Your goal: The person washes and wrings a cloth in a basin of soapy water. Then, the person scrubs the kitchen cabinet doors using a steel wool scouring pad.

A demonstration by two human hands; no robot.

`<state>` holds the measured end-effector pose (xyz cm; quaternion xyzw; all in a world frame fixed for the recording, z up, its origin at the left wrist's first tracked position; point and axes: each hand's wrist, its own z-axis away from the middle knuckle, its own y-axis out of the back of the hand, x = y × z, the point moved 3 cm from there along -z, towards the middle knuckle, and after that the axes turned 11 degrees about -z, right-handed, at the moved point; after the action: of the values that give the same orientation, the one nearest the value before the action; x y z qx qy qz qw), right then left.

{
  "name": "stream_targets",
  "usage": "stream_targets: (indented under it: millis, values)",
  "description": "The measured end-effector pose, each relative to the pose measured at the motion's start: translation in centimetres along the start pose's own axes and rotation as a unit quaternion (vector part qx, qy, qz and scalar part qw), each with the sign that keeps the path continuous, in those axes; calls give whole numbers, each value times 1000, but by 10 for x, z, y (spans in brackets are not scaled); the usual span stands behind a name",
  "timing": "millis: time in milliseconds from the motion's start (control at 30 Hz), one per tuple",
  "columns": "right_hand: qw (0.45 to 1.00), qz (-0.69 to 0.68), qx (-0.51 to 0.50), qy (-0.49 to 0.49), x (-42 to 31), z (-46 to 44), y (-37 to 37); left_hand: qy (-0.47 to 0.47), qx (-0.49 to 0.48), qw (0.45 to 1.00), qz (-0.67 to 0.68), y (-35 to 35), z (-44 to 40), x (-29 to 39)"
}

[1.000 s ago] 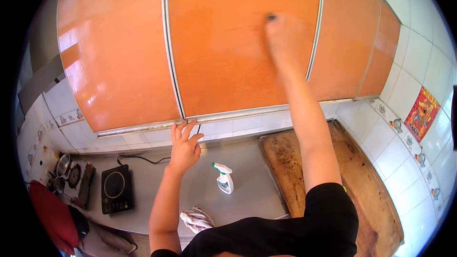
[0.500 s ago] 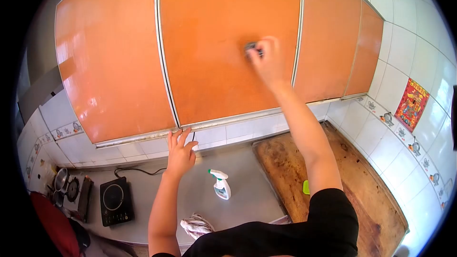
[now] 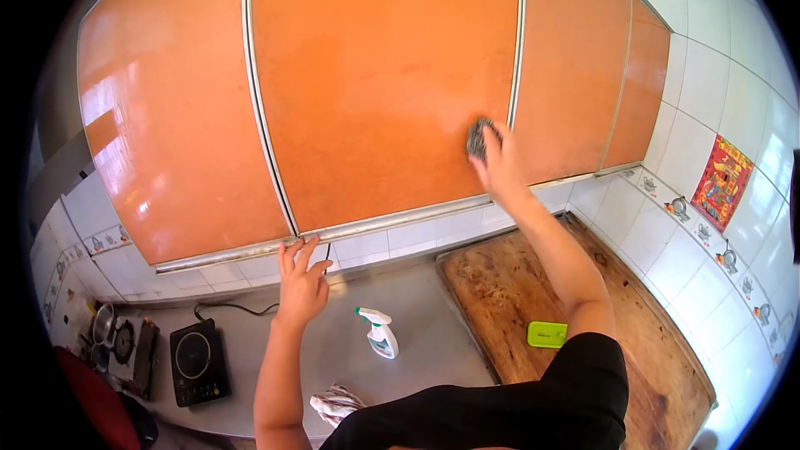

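Observation:
My right hand [image 3: 502,168] grips a dark grey steel wool scourer [image 3: 479,140] against the orange cabinet door [image 3: 383,75], low and near its right metal strip. The fingers are slightly blurred. My left hand [image 3: 302,287] is raised to the cabinet's bottom rail [image 3: 367,219], its fingers spread and the tips touching the metal. Below and to the right of that hand, a white spray bottle [image 3: 382,337] with a green nozzle stands on the grey counter [image 3: 421,304].
A black induction cooker [image 3: 198,362] sits on the counter's left, beside a gas stove [image 3: 133,354]. A crumpled cloth [image 3: 336,404] lies at the front edge. On the right is a large wooden board [image 3: 492,283] with a green plastic box [image 3: 546,334]. White tiles [image 3: 704,87] cover the right wall.
My right hand has moved the scourer down and to the right across the door. My left hand stays at the rail. The view has shifted slightly, and more of the green box shows.

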<state>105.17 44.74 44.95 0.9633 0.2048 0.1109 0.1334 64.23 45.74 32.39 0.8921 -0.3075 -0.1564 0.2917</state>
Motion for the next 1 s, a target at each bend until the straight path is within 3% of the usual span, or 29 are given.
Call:
stream_targets:
  millis: [67,133,167,233,267,367,433,467,533,567,600,667,833,933,1000]
  values:
    - [989,-102,45,-92,6,-31,12,7,-5,1000,-2,0,0,2]
    - [944,-254,52,-202,8,-57,25,10,-9,1000,-5,1,-1,2]
    - [864,-415,22,-284,-7,-63,29,21,3,1000,-14,3,-2,6]
    - [728,-590,-7,-349,-20,-50,19,44,23,998,-32,6,-6,26]
    - [643,-667,-22,-377,-29,-40,11,45,50,998,18,11,-12,41]
    - [523,-729,-99,-430,-68,8,-13,103,56,953,280,5,-32,87]
    - [488,-716,-108,-487,-102,42,-30,239,51,820,518,-19,-45,117]
    - [474,-708,-110,-512,-118,58,-36,265,13,804,532,-29,-45,121]
    - [523,-690,-112,-488,-129,101,-55,294,-56,769,565,-49,-53,126]
    - [454,-709,-33,-538,-135,119,-64,290,-126,743,590,-58,-50,125]
    - [469,-694,-8,-546,-138,129,-62,282,-144,764,562,-73,-43,124]
    - [706,-475,-96,-517,-131,154,-60,267,-178,804,501,-104,-27,128]
    - [928,-205,20,-311,-140,185,-61,289,-147,863,388,-126,-18,147]
    - [836,-264,-23,-480,-150,210,-62,282,-170,864,381,-163,1,149]
    - [747,-409,-30,-523,-153,222,-58,259,-184,860,400,-178,3,152]
